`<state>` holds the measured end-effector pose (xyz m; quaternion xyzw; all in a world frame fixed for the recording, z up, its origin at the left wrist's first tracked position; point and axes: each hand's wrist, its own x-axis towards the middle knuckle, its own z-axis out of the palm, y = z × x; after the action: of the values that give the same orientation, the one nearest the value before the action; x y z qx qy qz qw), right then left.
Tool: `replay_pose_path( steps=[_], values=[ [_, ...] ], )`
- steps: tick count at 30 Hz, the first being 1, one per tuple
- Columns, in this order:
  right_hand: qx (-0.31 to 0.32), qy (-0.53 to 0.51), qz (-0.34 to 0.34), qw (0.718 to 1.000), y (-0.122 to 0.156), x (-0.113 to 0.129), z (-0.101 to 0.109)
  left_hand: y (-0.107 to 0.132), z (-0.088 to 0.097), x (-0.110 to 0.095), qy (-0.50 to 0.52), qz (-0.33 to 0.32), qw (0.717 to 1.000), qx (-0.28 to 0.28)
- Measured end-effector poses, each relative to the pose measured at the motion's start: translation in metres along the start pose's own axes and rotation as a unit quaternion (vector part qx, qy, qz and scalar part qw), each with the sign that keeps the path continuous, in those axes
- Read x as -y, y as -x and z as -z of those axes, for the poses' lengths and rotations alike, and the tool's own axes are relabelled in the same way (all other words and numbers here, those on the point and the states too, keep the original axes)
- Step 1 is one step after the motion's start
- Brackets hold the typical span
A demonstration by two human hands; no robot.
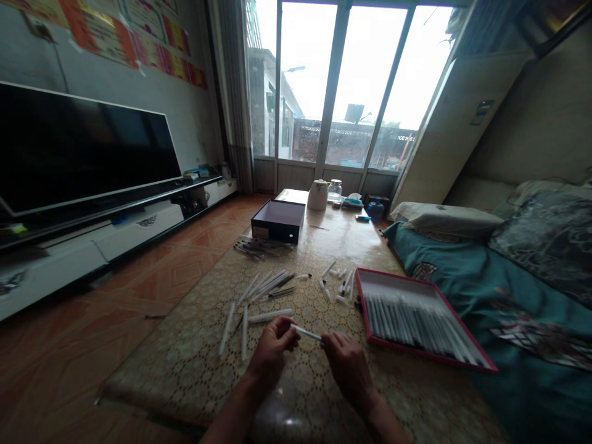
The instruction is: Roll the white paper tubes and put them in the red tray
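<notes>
My left hand (272,350) and my right hand (348,370) are close together above the patterned tablecloth (194,370). Between them is a white plastic pen barrel (307,333), its ends pinched in the fingers of both hands. Loose white barrels (245,320) lie to the left of my hands, with dark refills (282,291) just beyond them. A scatter of small white pen parts (335,285) lies ahead of my hands. To the right stands a red-rimmed tray (398,341) holding many pens in tight rows.
A dark open box (278,221) stands at the low table's far end near bundled pens (256,248). Beyond are a white jug (318,195) and a glass jar (334,191). A teal-covered bed (444,277) runs along the right, a television (78,148) stands left, and tiled floor (69,333) lies left of the table.
</notes>
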<state>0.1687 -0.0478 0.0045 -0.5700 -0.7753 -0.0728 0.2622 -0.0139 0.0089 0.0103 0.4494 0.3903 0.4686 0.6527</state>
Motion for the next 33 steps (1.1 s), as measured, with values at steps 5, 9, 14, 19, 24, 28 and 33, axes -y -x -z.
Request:
replay_pose_path(
  steps=[5,9,14,19,24,28,33],
  values=[
    [0.005,0.018,0.02,1.0,0.002,-0.003,0.002,-0.002,0.005,-0.007,-0.059,0.005,0.995,0.076],
    [-0.003,0.036,0.018,0.999,0.001,-0.001,0.003,0.004,-0.003,-0.002,-0.031,-0.003,0.999,0.035],
    [0.042,-0.036,-0.019,0.998,0.001,-0.001,0.007,0.013,-0.009,0.007,0.012,-0.018,1.0,0.014],
    [0.149,-0.213,-0.139,0.955,-0.006,-0.007,0.01,0.016,-0.01,0.006,-0.013,-0.051,0.999,0.008],
    [0.187,-0.365,-0.175,0.895,-0.015,-0.008,0.007,0.018,-0.011,0.003,-0.034,-0.06,0.998,-0.006],
    [0.174,-0.377,-0.182,0.891,-0.013,-0.008,0.012,0.014,-0.008,0.005,-0.033,-0.036,0.999,0.006],
    [0.002,-0.3,-0.253,0.92,0.006,-0.052,0.035,0.005,-0.002,0.009,-0.006,-0.028,0.999,-0.034]
  ],
)
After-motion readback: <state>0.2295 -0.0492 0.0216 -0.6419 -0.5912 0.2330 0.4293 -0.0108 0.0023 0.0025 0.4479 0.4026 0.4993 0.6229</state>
